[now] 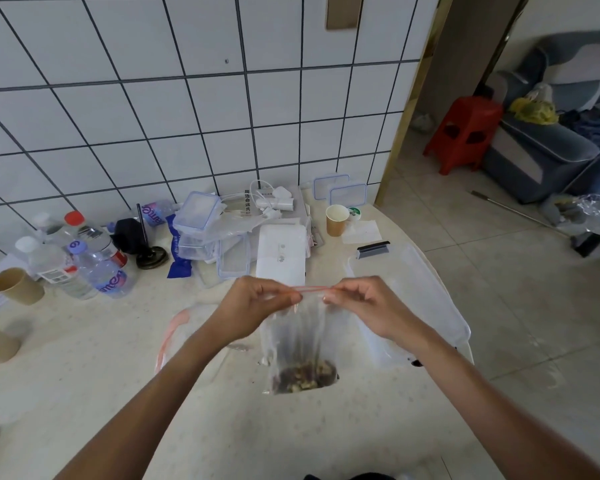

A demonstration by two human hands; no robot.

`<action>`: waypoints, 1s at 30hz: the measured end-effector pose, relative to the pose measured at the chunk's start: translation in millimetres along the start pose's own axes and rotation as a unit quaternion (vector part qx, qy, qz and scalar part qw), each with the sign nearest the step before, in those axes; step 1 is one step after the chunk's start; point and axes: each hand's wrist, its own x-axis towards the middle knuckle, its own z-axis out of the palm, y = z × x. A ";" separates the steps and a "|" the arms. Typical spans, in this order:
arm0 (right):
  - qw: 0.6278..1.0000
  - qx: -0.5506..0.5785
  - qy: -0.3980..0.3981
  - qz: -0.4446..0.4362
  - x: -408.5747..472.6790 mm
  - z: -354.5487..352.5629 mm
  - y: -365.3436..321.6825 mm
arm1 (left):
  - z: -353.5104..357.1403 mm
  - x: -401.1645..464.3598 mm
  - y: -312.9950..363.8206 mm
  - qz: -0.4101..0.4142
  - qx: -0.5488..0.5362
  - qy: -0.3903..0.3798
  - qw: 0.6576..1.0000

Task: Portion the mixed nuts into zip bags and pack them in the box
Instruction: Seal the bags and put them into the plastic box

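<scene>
1. Left hand (257,303) pinches the left end of the bag's red zip strip (310,289); right hand (364,303) pinches the right end.
2. The bag (298,341) hangs between the hands above the table (101,375), apart from it.
3. Nuts (305,375) lie in the bag's bottom.
4. Clear box (413,299) stands just right of the bag.
5. Another bag (174,327) lies flat on the table, left.
</scene>
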 end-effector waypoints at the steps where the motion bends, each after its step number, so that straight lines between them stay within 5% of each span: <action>1: 1.000 0.013 0.015 -0.009 -1.3 -7.0 -6.4 | 0.3 5.0 13.7 0.009 -0.003 0.002 1.000; 11: 0.969 0.128 0.206 -0.056 -1.8 -100.7 -43.6 | 55.5 88.1 102.9 0.103 -0.028 0.009 0.994; 16: 0.961 0.123 0.247 -0.028 4.3 -148.5 -10.1 | 115.2 138.5 92.1 0.070 -0.009 0.016 0.997; 24: 0.975 -0.043 0.165 0.145 35.7 -174.2 112.3 | 194.8 178.4 3.3 -0.107 0.156 -0.029 0.981; 30: 0.930 -0.359 0.054 0.061 60.9 -159.1 145.0 | 231.8 188.8 -24.8 -0.172 0.350 -0.037 0.920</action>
